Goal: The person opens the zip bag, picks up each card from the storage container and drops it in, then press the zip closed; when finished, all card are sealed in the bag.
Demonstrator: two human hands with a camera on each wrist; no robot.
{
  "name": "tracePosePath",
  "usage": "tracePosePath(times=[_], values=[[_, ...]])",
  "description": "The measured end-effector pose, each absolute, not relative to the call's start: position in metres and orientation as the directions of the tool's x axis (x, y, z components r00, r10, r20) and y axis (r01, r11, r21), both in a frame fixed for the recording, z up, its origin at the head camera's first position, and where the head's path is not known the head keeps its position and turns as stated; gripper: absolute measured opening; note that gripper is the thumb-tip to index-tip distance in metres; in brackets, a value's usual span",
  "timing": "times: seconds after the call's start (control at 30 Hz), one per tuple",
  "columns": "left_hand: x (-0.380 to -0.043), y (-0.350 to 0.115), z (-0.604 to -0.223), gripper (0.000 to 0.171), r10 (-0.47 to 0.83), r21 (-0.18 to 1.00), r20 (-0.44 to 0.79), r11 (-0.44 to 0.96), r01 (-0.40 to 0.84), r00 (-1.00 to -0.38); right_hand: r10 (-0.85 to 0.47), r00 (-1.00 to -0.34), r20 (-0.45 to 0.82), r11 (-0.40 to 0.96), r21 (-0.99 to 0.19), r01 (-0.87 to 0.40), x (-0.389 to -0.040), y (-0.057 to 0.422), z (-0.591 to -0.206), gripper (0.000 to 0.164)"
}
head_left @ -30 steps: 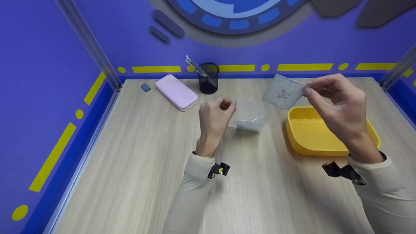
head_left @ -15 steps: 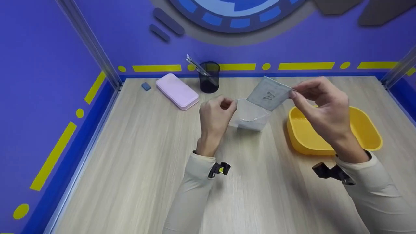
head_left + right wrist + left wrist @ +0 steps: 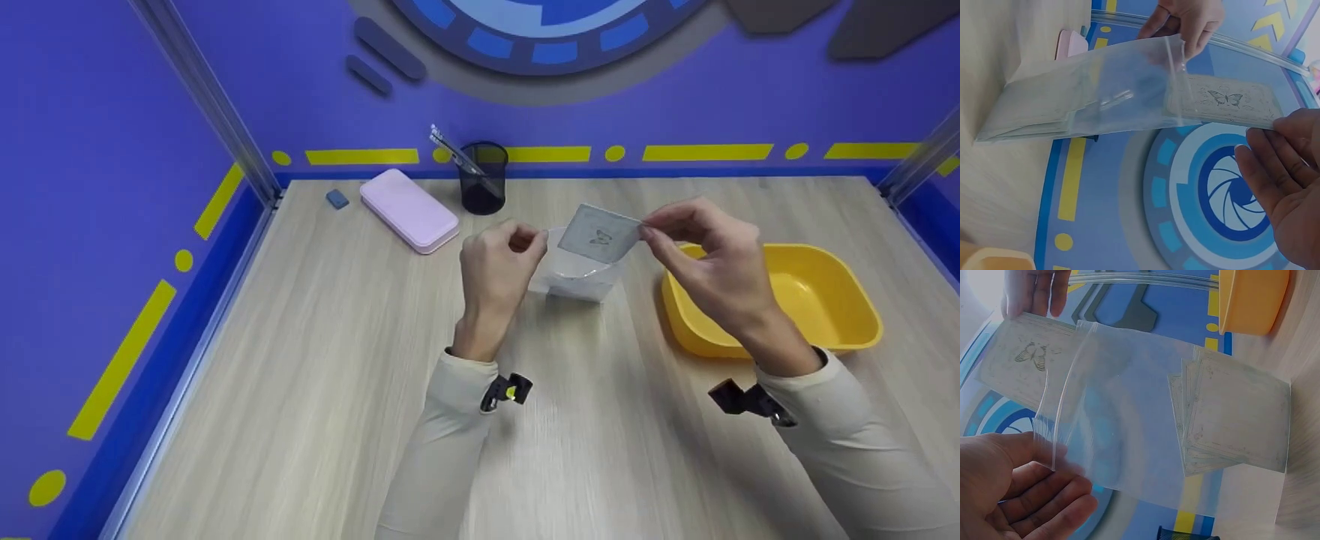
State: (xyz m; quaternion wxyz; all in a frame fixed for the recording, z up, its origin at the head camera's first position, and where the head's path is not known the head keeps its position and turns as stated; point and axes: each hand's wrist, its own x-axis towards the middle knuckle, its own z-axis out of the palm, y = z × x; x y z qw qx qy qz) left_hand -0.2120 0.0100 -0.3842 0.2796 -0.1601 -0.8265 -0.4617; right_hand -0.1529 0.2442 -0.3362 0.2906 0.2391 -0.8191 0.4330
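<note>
My left hand (image 3: 493,274) pinches the zip edge of a clear zip-lock bag (image 3: 1134,377), held upright over the table. Several pale square cards (image 3: 1241,408) lie stacked at the bag's bottom, which touches or nearly touches the tabletop. With thumb and fingertips, my right hand (image 3: 709,262) pinches the corner of a grey-green card (image 3: 600,236) printed with a butterfly. One end of this card overlaps the bag's mouth and shows through the film in both wrist views; it appears to be just inside.
A yellow tray (image 3: 814,300) stands to the right, partly beneath my right hand. At the back left are a pink case (image 3: 409,210), a small blue eraser-like block (image 3: 337,199) and a black mesh cup (image 3: 483,191) with pens. A blue wall (image 3: 300,82) encloses the table (image 3: 337,375).
My right hand has moved left and slightly down with the butterfly card, from above the yellow tray to the bag's mouth. My left hand and the zip-lock bag have stayed in place.
</note>
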Motion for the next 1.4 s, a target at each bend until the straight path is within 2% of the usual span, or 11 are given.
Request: tracePosePath(times=[0.23, 0.53, 1.4], values=[[-0.211, 0.01, -0.383, 0.008, 0.006, 0.685, 0.604, 0.508, 0.522, -0.797, -0.227, -0.687, 0.691, 0.517, -0.512, -0.686, -0.161, 0.245, -0.349, 0.02], [-0.212, 0.011, -0.383, 0.008, 0.0, 0.684, 0.608, 0.508, 0.524, -0.794, -0.283, -0.699, 0.657, 0.528, -0.502, -0.685, -0.167, 0.246, -0.36, 0.02], [-0.212, 0.011, -0.383, 0.009, 0.0, 0.686, 0.593, 0.524, 0.505, -0.805, -0.316, -0.729, 0.608, 0.543, -0.514, -0.664, -0.168, 0.248, -0.368, 0.018]])
